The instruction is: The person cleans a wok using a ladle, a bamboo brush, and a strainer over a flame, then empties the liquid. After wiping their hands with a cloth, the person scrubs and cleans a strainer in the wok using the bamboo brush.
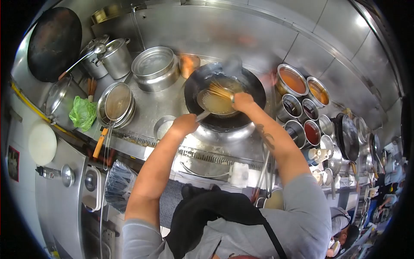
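My left hand is wrapped round the metal handle of a round pan or large ladle, whose exact kind I cannot tell. Its bowl sits inside a big black wok, with cloudy, bubbly yellowish liquid in it. My right hand grips a bamboo wok brush. The brush's splayed bristles point left over the liquid. Whether their tips touch the bowl's inner wall, I cannot make out. A small metal bowl stands on the stove beside my left hand.
Right of the wok stand several pots of sauce, one with orange liquid. To the left are a wide steel pot, a mesh strainer on bowls and a green plastic bag. A white cloth hangs at the stove's front edge. Another person is at lower right.
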{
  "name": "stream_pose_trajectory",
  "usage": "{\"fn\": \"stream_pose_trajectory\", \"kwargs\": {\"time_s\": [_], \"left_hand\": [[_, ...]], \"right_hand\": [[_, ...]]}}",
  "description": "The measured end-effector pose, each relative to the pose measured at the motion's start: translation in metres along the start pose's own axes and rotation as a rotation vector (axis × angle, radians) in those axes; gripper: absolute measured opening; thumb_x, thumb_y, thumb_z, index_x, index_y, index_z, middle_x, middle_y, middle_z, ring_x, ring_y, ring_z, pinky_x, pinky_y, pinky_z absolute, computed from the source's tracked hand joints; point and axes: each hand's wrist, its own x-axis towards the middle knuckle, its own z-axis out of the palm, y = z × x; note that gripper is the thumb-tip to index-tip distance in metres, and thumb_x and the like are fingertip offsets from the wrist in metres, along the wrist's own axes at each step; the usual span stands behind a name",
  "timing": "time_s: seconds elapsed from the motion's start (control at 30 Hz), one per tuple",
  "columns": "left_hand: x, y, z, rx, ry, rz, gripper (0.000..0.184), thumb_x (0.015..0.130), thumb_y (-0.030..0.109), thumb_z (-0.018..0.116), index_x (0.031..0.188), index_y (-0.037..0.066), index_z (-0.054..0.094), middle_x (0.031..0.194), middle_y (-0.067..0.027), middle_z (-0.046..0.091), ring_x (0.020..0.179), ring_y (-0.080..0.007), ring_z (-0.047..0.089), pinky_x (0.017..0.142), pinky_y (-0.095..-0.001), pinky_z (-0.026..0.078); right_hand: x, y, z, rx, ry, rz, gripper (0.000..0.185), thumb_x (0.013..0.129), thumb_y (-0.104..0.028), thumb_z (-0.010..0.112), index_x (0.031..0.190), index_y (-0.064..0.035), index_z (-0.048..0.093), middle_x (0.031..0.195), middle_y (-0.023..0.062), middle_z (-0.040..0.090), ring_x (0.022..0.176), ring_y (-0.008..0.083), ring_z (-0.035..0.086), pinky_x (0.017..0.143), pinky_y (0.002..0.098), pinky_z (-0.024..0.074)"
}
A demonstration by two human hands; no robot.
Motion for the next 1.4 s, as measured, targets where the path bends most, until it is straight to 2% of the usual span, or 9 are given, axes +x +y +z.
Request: {"fn": "stream_pose_trajectory", "kwargs": {"time_s": [0.1, 0.23, 0.3, 0.5, 0.67, 0.9, 1.03, 1.23, 1.4], "left_hand": [[-0.001, 0.003, 0.003, 0.066, 0.079, 0.016, 0.027, 0.086, 0.026, 0.055, 0.104, 0.006, 0.061, 0.101, -0.0162, 0.066, 0.096, -0.0348, 0.063, 0.083, -0.0442, 0.049], [-0.006, -0.003, -0.001, 0.159, 0.083, -0.006, 0.025, 0.086, 0.021, 0.054, 0.105, 0.005, 0.060, 0.099, -0.0166, 0.066, 0.094, -0.0341, 0.064, 0.081, -0.0437, 0.050], [-0.009, -0.008, -0.005, 0.178, 0.097, -0.008, 0.025, 0.086, 0.020, 0.054, 0.106, 0.005, 0.060, 0.098, -0.0166, 0.066, 0.094, -0.0338, 0.064, 0.081, -0.0436, 0.050], [-0.012, -0.001, -0.026, 0.180, 0.033, -0.011, 0.027, 0.084, 0.017, 0.052, 0.105, 0.004, 0.063, 0.102, -0.0169, 0.066, 0.095, -0.0331, 0.064, 0.083, -0.0424, 0.050], [-0.015, -0.010, -0.029, 0.141, 0.013, 0.033, 0.027, 0.081, 0.018, 0.054, 0.102, 0.005, 0.066, 0.101, -0.0177, 0.067, 0.097, -0.0333, 0.064, 0.083, -0.0426, 0.050], [-0.011, -0.008, -0.022, 0.163, 0.030, -0.044, 0.033, 0.081, 0.025, 0.058, 0.111, 0.013, 0.063, 0.100, -0.0140, 0.067, 0.097, -0.0326, 0.062, 0.086, -0.0414, 0.048], [-0.026, -0.003, -0.034, 0.069, 0.002, -0.031, 0.027, 0.081, 0.019, 0.054, 0.099, 0.005, 0.067, 0.101, -0.0165, 0.067, 0.096, -0.0330, 0.063, 0.083, -0.0424, 0.050], [-0.022, -0.004, -0.038, 0.092, -0.011, -0.016, 0.028, 0.081, 0.018, 0.053, 0.101, 0.005, 0.067, 0.103, -0.0168, 0.066, 0.096, -0.0331, 0.063, 0.084, -0.0427, 0.049], [-0.019, 0.000, -0.028, 0.137, 0.016, 0.014, 0.027, 0.081, 0.016, 0.052, 0.102, 0.005, 0.066, 0.102, -0.0170, 0.066, 0.096, -0.0333, 0.064, 0.084, -0.0429, 0.050]], "right_hand": [[-0.004, -0.020, 0.004, 0.119, 0.000, 0.003, 0.038, 0.075, -0.032, 0.066, 0.097, -0.0009, 0.067, 0.089, 0.0197, 0.068, 0.086, 0.0306, 0.067, 0.074, 0.0399, 0.0531], [-0.035, -0.023, -0.013, 0.505, -0.376, 0.122, 0.042, 0.072, -0.035, 0.069, 0.088, 0.0031, 0.067, 0.090, 0.0221, 0.067, 0.087, 0.0337, 0.066, 0.077, 0.0420, 0.0517], [-0.048, 0.002, -0.005, 0.216, -0.143, -0.146, 0.038, 0.070, -0.032, 0.070, 0.087, 0.0012, 0.068, 0.091, 0.0196, 0.068, 0.087, 0.0317, 0.066, 0.077, 0.0407, 0.0524], [-0.041, 0.017, -0.042, -0.147, -0.097, -0.053, 0.030, 0.071, -0.028, 0.069, 0.089, -0.0039, 0.070, 0.093, 0.0163, 0.068, 0.089, 0.0304, 0.067, 0.078, 0.0402, 0.0532], [-0.026, 0.004, -0.038, 0.037, 0.156, 0.021, 0.032, 0.073, -0.031, 0.068, 0.090, -0.0049, 0.069, 0.092, 0.0173, 0.068, 0.088, 0.0332, 0.066, 0.077, 0.0423, 0.0527], [-0.005, -0.045, 0.003, 0.120, 0.007, 0.049, 0.034, 0.076, -0.029, 0.066, 0.101, -0.0062, 0.066, 0.095, 0.0173, 0.067, 0.091, 0.0339, 0.065, 0.080, 0.0429, 0.0517], [-0.039, -0.038, -0.003, 0.031, -0.076, -0.106, 0.033, 0.075, -0.028, 0.067, 0.100, -0.0054, 0.064, 0.096, 0.0164, 0.066, 0.093, 0.0325, 0.064, 0.080, 0.0418, 0.0515], [-0.039, -0.002, -0.003, -0.136, 0.195, -0.050, 0.021, 0.079, -0.015, 0.057, 0.091, -0.0037, 0.069, 0.094, 0.0168, 0.068, 0.090, 0.0293, 0.067, 0.076, 0.0375, 0.0538], [-0.025, -0.032, 0.010, 0.043, 0.106, 0.067, 0.023, 0.079, -0.020, 0.058, 0.088, -0.0019, 0.070, 0.095, 0.0201, 0.067, 0.090, 0.0319, 0.066, 0.078, 0.0409, 0.0531]]}}
